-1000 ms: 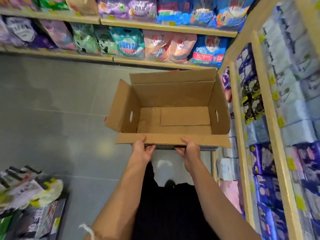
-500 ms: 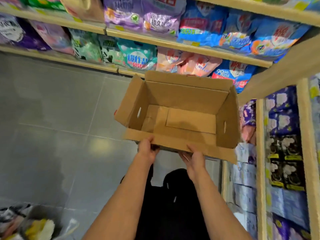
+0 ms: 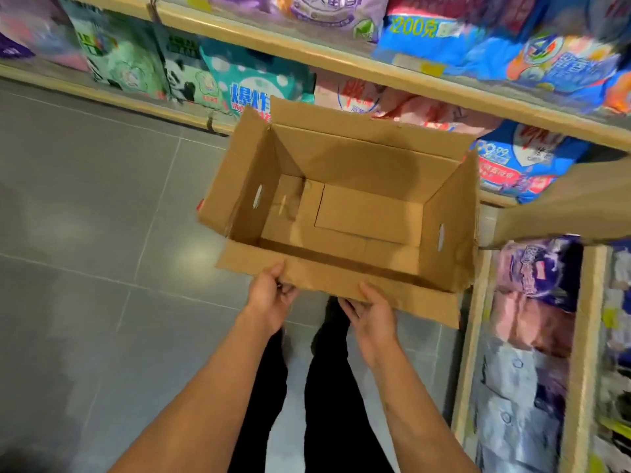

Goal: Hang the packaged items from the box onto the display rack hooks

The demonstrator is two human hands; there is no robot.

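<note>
Running across the top and down the right edge, wooden shelves (image 3: 345, 64) carry soft packaged goods in green, pink, blue and purple wrappers, most of them smeared by blur. Below them lies a grey tiled floor (image 3: 85, 216). Held in the air above that floor, just in front of the shelves, is an open cardboard box (image 3: 345, 213) with all four flaps spread; only its bare bottom panels show inside, and a slot handle is cut in each end wall. The person's dark trouser legs (image 3: 327, 387) show beneath it. The left hand (image 3: 268, 298) pinches the near flap close to its left corner, thumb on top and fingers curled beneath. The right hand (image 3: 370, 310) grips the same flap further right, thumb over the edge, fingers underneath and partly spread.
</note>
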